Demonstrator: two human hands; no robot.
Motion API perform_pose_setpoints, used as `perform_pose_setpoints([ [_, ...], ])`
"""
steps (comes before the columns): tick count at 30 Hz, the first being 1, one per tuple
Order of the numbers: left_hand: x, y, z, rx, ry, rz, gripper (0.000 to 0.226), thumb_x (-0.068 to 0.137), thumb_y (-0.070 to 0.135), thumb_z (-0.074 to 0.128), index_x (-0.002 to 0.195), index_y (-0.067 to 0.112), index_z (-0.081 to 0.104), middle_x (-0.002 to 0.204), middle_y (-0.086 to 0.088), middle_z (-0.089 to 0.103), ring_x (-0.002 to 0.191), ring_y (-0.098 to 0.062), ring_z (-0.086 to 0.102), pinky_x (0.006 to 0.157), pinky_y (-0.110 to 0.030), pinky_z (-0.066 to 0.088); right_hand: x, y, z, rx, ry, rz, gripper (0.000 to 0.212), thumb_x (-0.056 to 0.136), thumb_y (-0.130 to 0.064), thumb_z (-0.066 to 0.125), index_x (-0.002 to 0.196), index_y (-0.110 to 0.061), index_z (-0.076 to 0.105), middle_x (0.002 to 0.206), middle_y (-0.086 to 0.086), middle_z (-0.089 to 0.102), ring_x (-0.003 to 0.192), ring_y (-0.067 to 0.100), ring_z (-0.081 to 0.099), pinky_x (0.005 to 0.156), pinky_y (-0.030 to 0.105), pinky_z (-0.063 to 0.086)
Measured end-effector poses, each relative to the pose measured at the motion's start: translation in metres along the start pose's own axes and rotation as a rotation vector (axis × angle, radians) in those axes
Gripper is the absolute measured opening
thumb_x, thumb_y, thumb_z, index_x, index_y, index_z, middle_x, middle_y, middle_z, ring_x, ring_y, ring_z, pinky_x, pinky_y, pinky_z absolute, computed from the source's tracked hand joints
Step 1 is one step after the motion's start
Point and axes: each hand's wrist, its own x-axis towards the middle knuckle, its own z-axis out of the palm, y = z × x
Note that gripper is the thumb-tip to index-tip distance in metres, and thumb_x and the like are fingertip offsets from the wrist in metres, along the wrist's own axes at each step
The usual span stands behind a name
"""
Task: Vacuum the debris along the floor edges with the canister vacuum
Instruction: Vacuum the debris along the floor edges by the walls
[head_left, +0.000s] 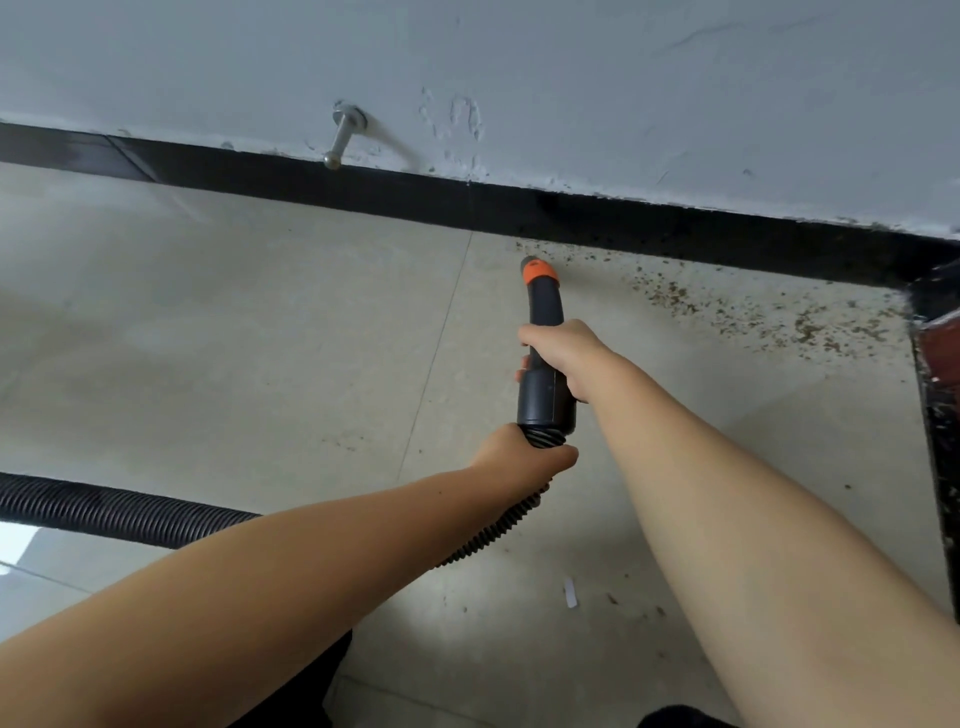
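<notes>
The canister itself lies out of frame, and the ribbed black hose (104, 506) runs off the left edge and slips behind the left forearm, so only the black handle tube (545, 364) with its orange collar (539, 273) shows. The right hand (563, 356) wraps the tube and the left hand (524, 457) has its grip curled round the hose just below it (two hands, one tube). The tube's tip sits by the black baseboard (571, 213), at the near end of the brown debris (727, 306) strewn over the tiled floor (260, 338) toward the corner, with one metal door stop (343, 135) on the wall.
</notes>
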Motion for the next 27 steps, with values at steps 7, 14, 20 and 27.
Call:
perform_pose_setpoints([
  [7, -0.004, 0.007, 0.044, 0.090, -0.131, 0.039, 0.015, 0.077, 0.023, 0.063, 0.081, 0.017, 0.050, 0.064, -0.003, 0.054, 0.052, -0.017, 0.052, 0.056, -0.026, 0.049, -0.015, 0.025, -0.055, 0.072, 0.117, 0.030, 0.017, 0.086, -0.008, 0.058, 0.100, -0.005, 0.049, 0.066, 0.008, 0.058, 0.046, 0.020, 0.060, 0.045, 0.024, 0.051],
  [14, 0.000, 0.028, 0.064, 0.171, -0.189, 0.077, 0.016, 0.076, 0.026, 0.064, 0.081, 0.017, 0.052, 0.062, -0.002, 0.055, 0.050, -0.017, 0.052, 0.055, -0.024, 0.048, -0.019, 0.026, -0.094, 0.169, 0.246, 0.052, 0.015, 0.086, -0.007, 0.059, 0.097, -0.005, 0.049, 0.070, 0.009, 0.058, 0.055, 0.023, 0.062, 0.050, 0.029, 0.051],
  [20, 0.006, 0.026, 0.054, 0.160, -0.145, 0.070, 0.016, 0.074, 0.027, 0.064, 0.080, 0.018, 0.053, 0.062, -0.001, 0.055, 0.051, -0.017, 0.053, 0.056, -0.026, 0.049, -0.012, 0.019, -0.080, 0.174, 0.233, 0.044, 0.014, 0.086, -0.005, 0.058, 0.096, -0.005, 0.049, 0.070, 0.010, 0.057, 0.055, 0.024, 0.059, 0.045, 0.026, 0.051],
  [27, 0.012, 0.007, 0.016, 0.054, 0.000, 0.045, 0.018, 0.074, 0.027, 0.064, 0.084, 0.017, 0.054, 0.066, -0.002, 0.057, 0.059, -0.020, 0.056, 0.067, -0.035, 0.056, 0.003, 0.000, -0.023, 0.049, 0.084, 0.007, 0.021, 0.086, -0.007, 0.059, 0.104, -0.004, 0.049, 0.070, 0.010, 0.058, 0.050, 0.021, 0.059, 0.038, 0.022, 0.048],
])
